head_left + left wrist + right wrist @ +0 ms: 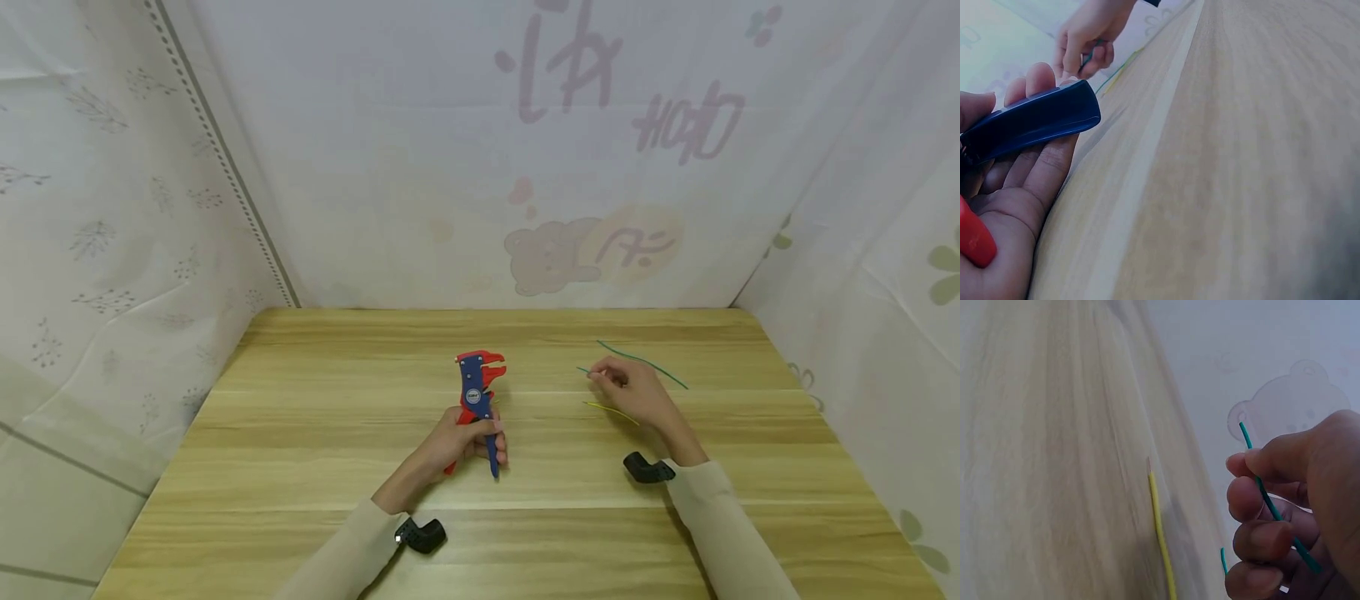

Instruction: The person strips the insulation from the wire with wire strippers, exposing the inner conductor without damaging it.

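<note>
My left hand [467,437] grips a red and blue wire stripper [472,379] by its handles, its red jaws at the far end spread apart. In the left wrist view the blue handle [1041,119] lies across the fingers, with part of the red handle [975,237] against the palm. My right hand [633,390] pinches a short green wire [1268,499] between thumb and forefinger. One end of that wire sticks out past the fingertips; the rest runs down inside the curled fingers. Just below this hand a yellow wire [1159,522] lies on the table, bare copper showing at its tip.
A second green wire [651,364] lies on the wooden table [315,442] behind the right hand. Patterned white cloth [390,167] hangs along the table's back and sides. Each sleeve carries a black wrist camera, one on the left [423,536] and one on the right [647,468].
</note>
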Motion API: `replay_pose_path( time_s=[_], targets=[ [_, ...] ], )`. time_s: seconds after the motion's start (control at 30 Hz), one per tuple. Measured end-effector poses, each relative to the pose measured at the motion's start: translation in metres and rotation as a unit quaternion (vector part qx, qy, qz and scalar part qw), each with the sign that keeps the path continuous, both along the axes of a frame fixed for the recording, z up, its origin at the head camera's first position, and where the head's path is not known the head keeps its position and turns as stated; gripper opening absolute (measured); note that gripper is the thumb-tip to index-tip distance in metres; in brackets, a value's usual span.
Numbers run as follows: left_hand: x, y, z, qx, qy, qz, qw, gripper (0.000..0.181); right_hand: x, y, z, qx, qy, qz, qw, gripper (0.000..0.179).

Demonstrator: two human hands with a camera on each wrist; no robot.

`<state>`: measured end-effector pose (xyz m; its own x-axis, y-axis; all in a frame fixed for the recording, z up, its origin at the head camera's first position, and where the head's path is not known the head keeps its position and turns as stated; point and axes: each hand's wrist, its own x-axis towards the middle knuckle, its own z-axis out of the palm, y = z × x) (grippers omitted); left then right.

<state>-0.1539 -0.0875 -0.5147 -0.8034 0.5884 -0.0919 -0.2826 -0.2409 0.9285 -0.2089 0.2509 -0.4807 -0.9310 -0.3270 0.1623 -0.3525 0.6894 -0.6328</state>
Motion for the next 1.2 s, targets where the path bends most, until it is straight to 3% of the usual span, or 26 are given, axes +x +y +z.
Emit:
replay_pose_path(
  time_s=[0.67,0.93,1.2],
  targets=[
    [-0.002,0.002,-0.003,0.018,0.0,-0.008,0.9998,0.013,-0.003,-0.02,0.009,-0.058,-0.019,-0.009,0.9981,0.019],
    [0.0,0.003,0.0,0.002,-0.001,-0.003,1.0,0.014,-0.001,-0.029,0.007,-0.084,0.001,0.003,0.9965,0.016],
    [0.002,0.003,0.003,-0.008,0.006,-0.002,0.9999,0.019,0.006,-0.041,0.012,-0.101,-0.017,0.01,0.9947,0.017]
  ],
)
